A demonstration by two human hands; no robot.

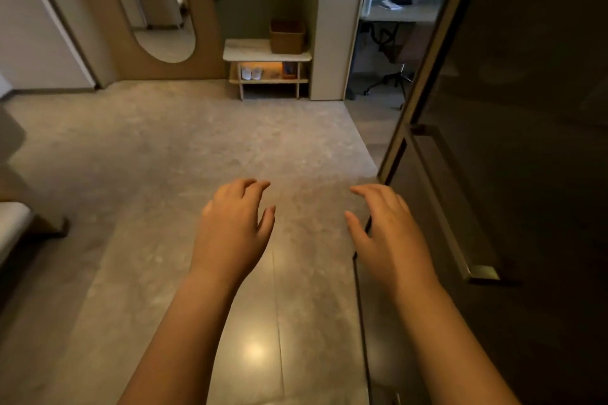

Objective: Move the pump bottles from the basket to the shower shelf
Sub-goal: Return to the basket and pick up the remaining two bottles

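A brown woven basket (287, 37) stands on a low white-topped bench (250, 51) against the far wall, across the room from me. Its contents are hidden from here; no pump bottles show. My left hand (234, 228) and my right hand (386, 233) are both held out in front of me over the grey floor, palms down, fingers loosely bent, holding nothing. The shower shelf is not in view.
A dark glass door (513, 148) with a long metal handle (457, 227) stands close on my right. An oval mirror (161, 3) leans on the far wall. White slippers (251, 73) sit under the bench. A desk and an office chair (394, 52) lie beyond the right opening.
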